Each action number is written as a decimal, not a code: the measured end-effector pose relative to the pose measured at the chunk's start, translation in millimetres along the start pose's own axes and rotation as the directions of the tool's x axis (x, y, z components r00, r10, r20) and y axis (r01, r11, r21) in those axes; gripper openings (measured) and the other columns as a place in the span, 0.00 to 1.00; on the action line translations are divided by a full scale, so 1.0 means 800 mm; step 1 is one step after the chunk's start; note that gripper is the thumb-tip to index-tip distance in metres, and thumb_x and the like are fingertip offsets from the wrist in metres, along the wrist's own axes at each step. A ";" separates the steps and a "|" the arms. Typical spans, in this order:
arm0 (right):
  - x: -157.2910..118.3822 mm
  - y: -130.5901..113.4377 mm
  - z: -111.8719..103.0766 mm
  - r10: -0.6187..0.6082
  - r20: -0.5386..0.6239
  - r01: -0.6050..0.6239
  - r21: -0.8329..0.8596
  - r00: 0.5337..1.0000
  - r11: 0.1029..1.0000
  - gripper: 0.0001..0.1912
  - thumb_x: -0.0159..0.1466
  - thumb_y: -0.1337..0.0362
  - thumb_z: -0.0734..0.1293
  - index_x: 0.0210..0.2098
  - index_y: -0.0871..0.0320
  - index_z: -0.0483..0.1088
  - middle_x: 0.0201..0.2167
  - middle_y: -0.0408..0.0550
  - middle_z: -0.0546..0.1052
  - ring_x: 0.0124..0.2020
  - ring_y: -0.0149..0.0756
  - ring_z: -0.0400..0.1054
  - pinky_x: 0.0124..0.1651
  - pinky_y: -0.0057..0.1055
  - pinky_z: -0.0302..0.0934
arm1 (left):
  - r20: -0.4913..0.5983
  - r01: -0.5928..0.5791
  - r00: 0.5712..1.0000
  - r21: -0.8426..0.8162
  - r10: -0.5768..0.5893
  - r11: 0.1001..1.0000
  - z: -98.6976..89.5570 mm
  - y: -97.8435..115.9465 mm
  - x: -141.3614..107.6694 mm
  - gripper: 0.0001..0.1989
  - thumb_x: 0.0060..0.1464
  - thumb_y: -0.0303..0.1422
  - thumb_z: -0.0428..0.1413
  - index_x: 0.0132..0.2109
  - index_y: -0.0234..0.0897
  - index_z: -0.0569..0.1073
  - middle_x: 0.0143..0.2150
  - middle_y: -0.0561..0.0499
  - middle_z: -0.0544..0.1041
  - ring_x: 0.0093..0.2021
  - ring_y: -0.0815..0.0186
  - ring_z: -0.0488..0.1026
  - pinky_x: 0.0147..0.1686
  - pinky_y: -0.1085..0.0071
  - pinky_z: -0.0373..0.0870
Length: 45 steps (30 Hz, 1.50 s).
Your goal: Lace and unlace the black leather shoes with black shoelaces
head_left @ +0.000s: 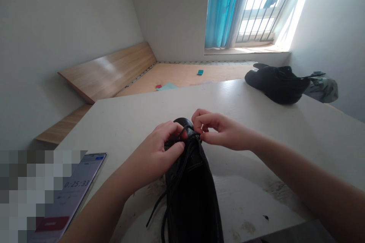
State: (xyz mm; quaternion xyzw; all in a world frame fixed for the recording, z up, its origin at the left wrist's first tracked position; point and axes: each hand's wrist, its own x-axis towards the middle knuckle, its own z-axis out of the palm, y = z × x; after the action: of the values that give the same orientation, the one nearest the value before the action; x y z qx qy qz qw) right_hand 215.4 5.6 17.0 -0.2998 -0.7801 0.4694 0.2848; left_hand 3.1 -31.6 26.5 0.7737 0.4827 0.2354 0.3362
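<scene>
A black leather shoe [214, 193] lies on the white table with its toe pointing away from me and its opening towards me. Dark shoelaces [179, 174] run over its tongue, and loose ends hang down its left side. My left hand [155, 153] is closed at the lacing, thumb and forefinger pinching the lace from the left. On the opposite side, the fingertips of my right hand [221, 129] pinch the lace by the upper eyelets. The exact spot where the lace passes between the fingers is partly hidden.
A phone [85, 182] showing a timer lies on the left of the white table [137, 115]. At the far right edge sits a black bag-like item [281, 83] beside a crumpled plastic bag [323, 89]. Beyond stands a bed [182, 72] with a wooden headboard [114, 68].
</scene>
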 end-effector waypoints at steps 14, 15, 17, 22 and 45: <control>-0.011 -0.008 -0.031 0.251 0.230 -0.288 0.145 0.940 0.947 0.10 0.64 0.57 0.65 0.37 0.57 0.65 0.23 0.36 0.58 0.22 0.25 0.47 0.22 0.23 0.47 | -0.035 0.021 0.999 -0.101 -0.025 0.995 -0.002 -0.006 0.003 0.12 0.60 0.40 0.49 0.33 0.38 0.68 0.31 0.55 0.68 0.35 0.64 0.66 0.36 0.68 0.60; -0.012 -0.008 -0.034 0.285 0.221 -0.284 -0.037 0.933 0.958 0.13 0.64 0.54 0.66 0.39 0.58 0.67 0.25 0.38 0.61 0.24 0.25 0.50 0.24 0.24 0.48 | -0.033 0.036 0.999 -0.139 -0.040 0.990 -0.002 -0.007 0.003 0.12 0.60 0.40 0.49 0.33 0.38 0.68 0.30 0.56 0.68 0.33 0.65 0.65 0.35 0.69 0.59; -0.014 -0.008 -0.039 0.342 0.315 -0.269 -0.254 0.885 0.929 0.18 0.65 0.49 0.65 0.38 0.60 0.71 0.26 0.41 0.64 0.26 0.27 0.53 0.27 0.25 0.50 | -0.023 0.062 0.997 -0.200 -0.068 0.978 -0.003 -0.006 0.004 0.12 0.60 0.40 0.50 0.33 0.38 0.69 0.29 0.57 0.67 0.32 0.67 0.64 0.33 0.70 0.59; -0.019 -0.012 -0.043 0.144 0.593 -0.226 0.065 0.792 0.972 0.23 0.67 0.49 0.62 0.27 0.61 0.70 0.19 0.40 0.60 0.23 0.26 0.53 0.27 0.27 0.49 | -0.044 0.071 0.996 -0.212 -0.082 0.975 -0.003 -0.005 0.004 0.13 0.60 0.40 0.51 0.31 0.37 0.68 0.28 0.57 0.67 0.31 0.68 0.63 0.33 0.71 0.59; -0.005 0.006 0.008 0.003 0.085 -0.047 0.518 0.996 0.854 0.10 0.64 0.58 0.69 0.36 0.59 0.69 0.34 0.44 0.74 0.39 0.30 0.66 0.44 0.28 0.58 | -0.097 -0.050 0.995 -0.762 -0.038 0.645 -0.011 0.000 -0.001 0.15 0.61 0.40 0.53 0.37 0.34 0.79 0.24 0.55 0.63 0.29 0.70 0.63 0.34 0.74 0.67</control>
State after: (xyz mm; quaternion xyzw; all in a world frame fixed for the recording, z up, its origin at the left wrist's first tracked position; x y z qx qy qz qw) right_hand 214.1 0.9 9.8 -0.2027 -0.6314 0.6781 0.3169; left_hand -3.5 -29.7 32.2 0.5483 0.3529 0.4578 0.6043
